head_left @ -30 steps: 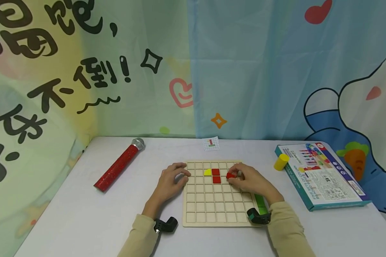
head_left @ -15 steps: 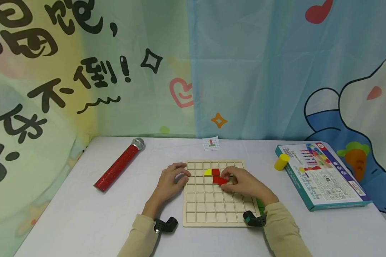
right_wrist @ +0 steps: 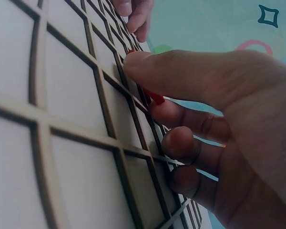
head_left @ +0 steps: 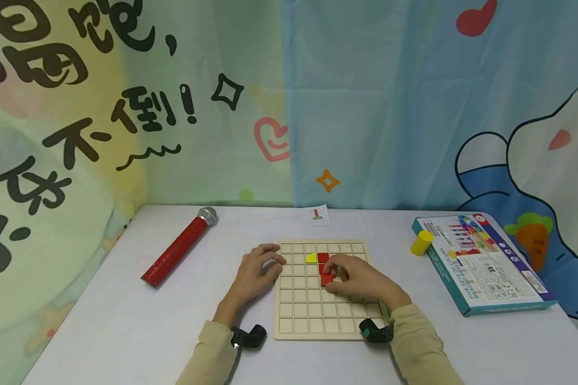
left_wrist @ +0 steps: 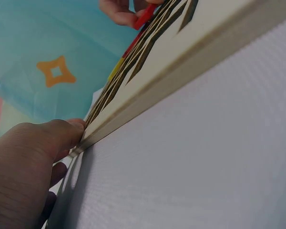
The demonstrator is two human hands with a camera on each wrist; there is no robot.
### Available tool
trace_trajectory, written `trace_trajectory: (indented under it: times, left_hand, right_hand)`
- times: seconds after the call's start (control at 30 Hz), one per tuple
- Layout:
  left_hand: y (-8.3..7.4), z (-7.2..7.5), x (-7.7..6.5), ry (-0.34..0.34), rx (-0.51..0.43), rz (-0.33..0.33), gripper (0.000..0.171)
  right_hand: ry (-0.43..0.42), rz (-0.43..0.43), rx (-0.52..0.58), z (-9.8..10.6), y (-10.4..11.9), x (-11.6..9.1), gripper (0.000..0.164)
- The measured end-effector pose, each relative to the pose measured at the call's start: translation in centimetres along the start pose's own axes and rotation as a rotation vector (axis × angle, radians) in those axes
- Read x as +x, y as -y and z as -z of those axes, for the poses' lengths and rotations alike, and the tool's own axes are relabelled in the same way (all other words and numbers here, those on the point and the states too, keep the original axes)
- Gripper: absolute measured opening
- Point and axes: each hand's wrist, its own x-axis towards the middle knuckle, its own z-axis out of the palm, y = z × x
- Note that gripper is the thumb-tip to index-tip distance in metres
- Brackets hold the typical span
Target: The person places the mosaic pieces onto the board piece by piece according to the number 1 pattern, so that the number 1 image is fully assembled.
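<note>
A wooden grid board lies on the white table. My right hand pinches a red square tile between thumb and fingers, low over the board, just below two other red tiles in the same column. The right wrist view shows the thumb on one side of the held tile and a fingertip on the other. Left of the upper red tile sits a yellow piece. At the board's left edge my left hand rests with loosely bent fingers, the fingertips touching the rim.
A red microphone lies at the left. Behind the board is a small grid card with a red and green pattern. To the right, a yellow cylinder stands by a flat box. Green pieces are mostly hidden under the right forearm.
My right hand has carried the red tile left and toward me, from right of the red pair to just below it. The left hand has stayed put.
</note>
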Motion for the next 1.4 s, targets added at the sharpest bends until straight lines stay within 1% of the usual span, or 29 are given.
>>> trace_trajectory:
  times: [0.33,0.57,0.67,0.83,1.17,1.27,1.4]
  left_hand:
    - [-0.13,0.01,-0.06,-0.017,0.005,-0.013,0.009]
    - [-0.11,0.08,0.01,0.000,0.001,-0.007,0.009]
    - [-0.18,0.12,-0.01,-0.002,-0.001,-0.012,0.009]
    - [-0.25,0.17,-0.01,0.003,-0.004,-0.001,0.009]
    - [-0.25,0.16,0.03,0.008,-0.008,0.008,0.009]
    - [-0.30,0.17,0.00,0.008,-0.013,0.013,0.008]
    - [-0.32,0.13,-0.02,-0.001,-0.012,0.002,0.008]
  right_hand:
    - [-0.010,0.029,-0.042,0.00,0.15,0.12,0.026]
    - [-0.011,0.034,-0.056,-0.01,0.24,0.07,0.024]
    - [-0.008,0.031,-0.059,-0.03,0.26,0.07,0.023]
    - [-0.009,0.035,-0.066,-0.05,0.31,0.13,0.024]
    - [0.002,0.013,-0.031,-0.09,0.45,0.12,0.029]
    - [0.002,0.011,-0.029,-0.09,0.48,0.11,0.029]
    - [0.003,0.009,-0.027,-0.06,0.49,0.07,0.028]
